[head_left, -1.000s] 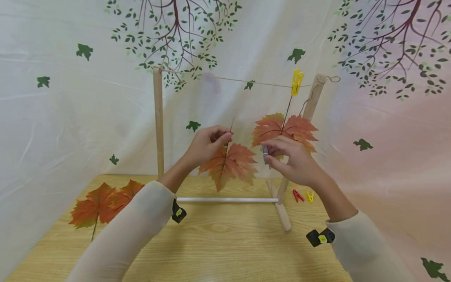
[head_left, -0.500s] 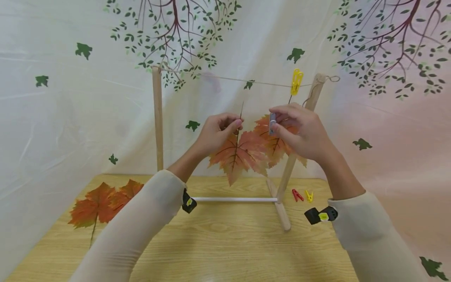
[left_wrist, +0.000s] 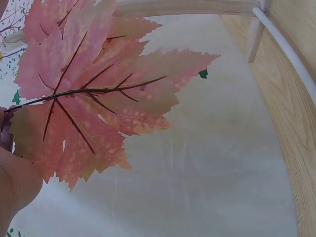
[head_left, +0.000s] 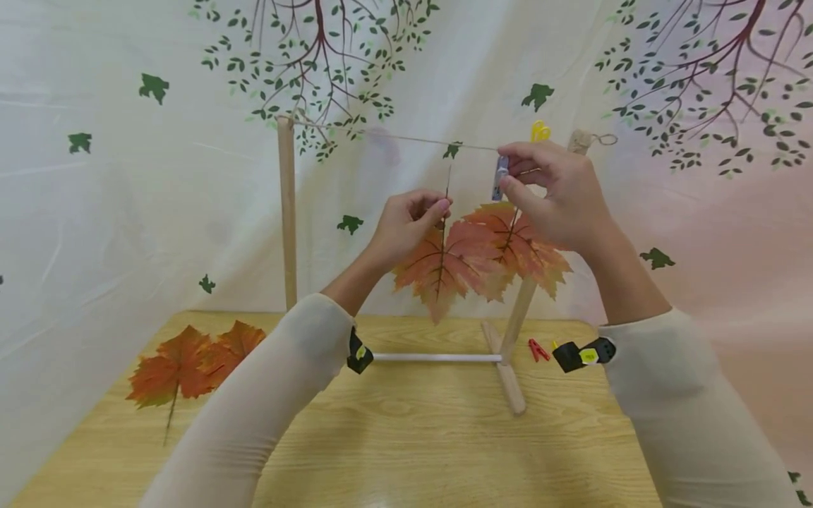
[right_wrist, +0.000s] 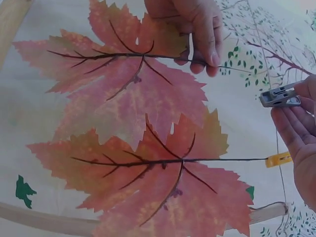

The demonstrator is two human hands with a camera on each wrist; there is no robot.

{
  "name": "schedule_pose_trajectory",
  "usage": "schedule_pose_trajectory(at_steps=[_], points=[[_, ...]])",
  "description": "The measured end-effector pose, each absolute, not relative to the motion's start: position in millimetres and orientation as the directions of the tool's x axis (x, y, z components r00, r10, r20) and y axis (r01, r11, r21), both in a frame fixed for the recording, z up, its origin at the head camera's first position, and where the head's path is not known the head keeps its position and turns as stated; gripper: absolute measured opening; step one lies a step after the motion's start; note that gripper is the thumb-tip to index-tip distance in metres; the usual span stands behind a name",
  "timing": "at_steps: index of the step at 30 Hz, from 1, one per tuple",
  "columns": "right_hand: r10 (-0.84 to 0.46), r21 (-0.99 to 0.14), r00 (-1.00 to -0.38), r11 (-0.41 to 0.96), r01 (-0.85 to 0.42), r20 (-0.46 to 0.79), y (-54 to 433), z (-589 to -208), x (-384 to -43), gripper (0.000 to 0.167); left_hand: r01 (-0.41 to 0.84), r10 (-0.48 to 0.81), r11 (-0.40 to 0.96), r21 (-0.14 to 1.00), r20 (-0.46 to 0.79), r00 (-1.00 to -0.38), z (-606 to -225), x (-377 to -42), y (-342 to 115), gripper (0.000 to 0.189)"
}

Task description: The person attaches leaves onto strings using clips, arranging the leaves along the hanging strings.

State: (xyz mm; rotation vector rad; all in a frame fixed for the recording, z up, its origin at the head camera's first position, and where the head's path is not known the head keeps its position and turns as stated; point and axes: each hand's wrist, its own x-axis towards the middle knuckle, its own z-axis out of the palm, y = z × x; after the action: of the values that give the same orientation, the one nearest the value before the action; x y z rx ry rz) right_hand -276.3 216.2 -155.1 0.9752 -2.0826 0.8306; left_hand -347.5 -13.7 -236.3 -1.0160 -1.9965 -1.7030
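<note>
Across the foot of the head view, from 8 to 4 o'clock, spreads a wood-grain table; on it stands a wooden frame, and orange leaves lie at 8 o'clock. Near the centre dangles the held leaf, overlapping the hanging leaf at its 3 o'clock. The left hand pinches the held leaf's stem; between 2 and 3 o'clock from it, the right hand grips a grey clip between thumb and fingers. A red clip lies at 4 o'clock.

The moment seems to call for lining up stem, clip and cord. Best to pinch low, leaving the bare stem tip free towards 12 o'clock, and to let the clip bite only where stem and cord lie together, without twisting the stem.

From the head, the right hand hides the top of the hanging leaf's stem; the right wrist view shows it ending at a yellow clip. That view also shows the left hand's fingertips on the stem, which the left wrist view mostly crops away. Whether the grey clip is squeezed apart, I cannot tell.
</note>
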Motion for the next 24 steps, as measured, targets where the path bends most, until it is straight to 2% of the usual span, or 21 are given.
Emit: schedule_pose_trajectory(at_steps=[13, 24], points=[[-0.326, -0.283, -0.528, 0.569, -0.772, 0.784, 218.3, -135.5, -287.3, 0.036, 0.697, 0.328, 0.106, 0.709, 0.637, -0.698, -219.9, -349.1, 6.8, 0.025], [-0.347, -0.194, -0.475, 0.605, -0.773, 0.809, 207.8, -110.9, -280.8, 0.034, 0.731, 0.366, 0.13, 0.67, 0.653, -0.663, -211.4, -350.2, 15.2, 0.023]])
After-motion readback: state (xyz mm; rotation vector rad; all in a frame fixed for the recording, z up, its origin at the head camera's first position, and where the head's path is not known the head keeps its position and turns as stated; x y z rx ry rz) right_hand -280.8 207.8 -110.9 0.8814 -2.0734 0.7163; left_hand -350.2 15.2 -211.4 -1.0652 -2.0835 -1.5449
